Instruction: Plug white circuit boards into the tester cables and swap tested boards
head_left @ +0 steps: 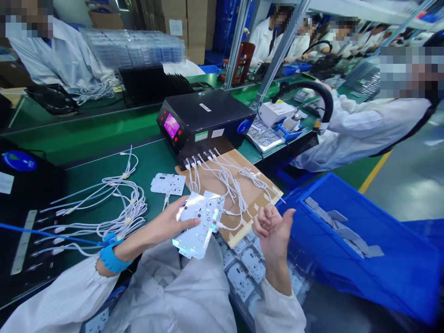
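Note:
Over the edge of the bench my left hand [178, 217] grips white circuit boards [196, 236] that overlap, thumb on top. White cables [234, 226] run from the boards' right edge, and glare covers parts of their faces. To the right my right hand [274, 229] is raised, fingers curled in towards the palm and thumb out to the side; nothing shows in it. Another white circuit board [168, 184], with a cable at its lower edge, lies on the green mat beyond my left hand. A blue wrist strap [114, 254] circles my left wrist.
A black test box [208, 113] with a lit screen stands behind the cardboard sheet [208, 180]. Bundled white cables [121, 203] lie at left. Boards in a tray [241, 280] are below. A blue bin [364, 249] stands at right, near a seated co-worker [367, 125].

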Available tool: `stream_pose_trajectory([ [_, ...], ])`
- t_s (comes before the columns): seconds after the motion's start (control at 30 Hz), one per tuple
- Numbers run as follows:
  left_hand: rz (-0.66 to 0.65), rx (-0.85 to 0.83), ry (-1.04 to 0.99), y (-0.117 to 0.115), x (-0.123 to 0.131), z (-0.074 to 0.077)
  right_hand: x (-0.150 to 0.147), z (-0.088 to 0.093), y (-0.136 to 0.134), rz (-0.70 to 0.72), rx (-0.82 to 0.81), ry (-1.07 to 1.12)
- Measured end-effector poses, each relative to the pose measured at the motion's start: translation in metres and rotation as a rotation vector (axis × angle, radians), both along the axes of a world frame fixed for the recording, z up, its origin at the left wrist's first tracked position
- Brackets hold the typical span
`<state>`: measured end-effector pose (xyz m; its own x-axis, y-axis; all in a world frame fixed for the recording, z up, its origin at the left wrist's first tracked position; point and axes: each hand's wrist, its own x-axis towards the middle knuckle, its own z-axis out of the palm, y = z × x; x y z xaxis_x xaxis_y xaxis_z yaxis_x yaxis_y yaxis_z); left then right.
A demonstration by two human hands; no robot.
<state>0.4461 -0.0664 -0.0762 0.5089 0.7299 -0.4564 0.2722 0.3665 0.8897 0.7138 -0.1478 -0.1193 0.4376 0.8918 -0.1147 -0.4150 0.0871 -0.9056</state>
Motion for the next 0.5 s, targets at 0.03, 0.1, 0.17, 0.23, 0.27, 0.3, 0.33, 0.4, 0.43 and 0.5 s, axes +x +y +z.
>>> stream_pose_trajectory([
  [0.03, 0.000, 0.013, 0.004, -0.002, 0.002, -0.002, -0.001, 0.003, 0.004, 0.029, 0.031, 0.038],
  [0.1, -0.001, 0.031, -0.024, -0.005, 0.008, -0.005, -0.009, 0.007, 0.012, 0.093, 0.057, 0.019],
  [0.17, -0.004, 0.037, -0.088, -0.010, 0.014, -0.006, -0.020, 0.009, 0.018, 0.147, 0.031, -0.127],
  [0.23, -0.009, 0.023, -0.151, -0.015, 0.020, -0.007, -0.030, 0.010, 0.023, 0.232, 0.015, -0.349],
  [0.27, -0.012, 0.017, -0.173, -0.017, 0.022, -0.008, -0.035, 0.010, 0.025, 0.271, 0.035, -0.461],
  [0.3, -0.012, 0.018, -0.188, -0.019, 0.023, -0.009, -0.038, 0.010, 0.026, 0.296, 0.076, -0.564],
  [0.33, -0.008, 0.024, -0.195, -0.021, 0.024, -0.011, -0.041, 0.011, 0.028, 0.305, 0.127, -0.655],
  [0.4, 0.001, 0.050, -0.188, -0.024, 0.027, -0.015, -0.044, 0.012, 0.029, 0.299, 0.216, -0.801],
  [0.43, -0.001, 0.059, -0.182, -0.025, 0.028, -0.016, -0.045, 0.013, 0.029, 0.296, 0.247, -0.860],
  [0.5, -0.025, 0.053, -0.179, -0.026, 0.030, -0.019, -0.047, 0.015, 0.029, 0.289, 0.306, -0.964],
])
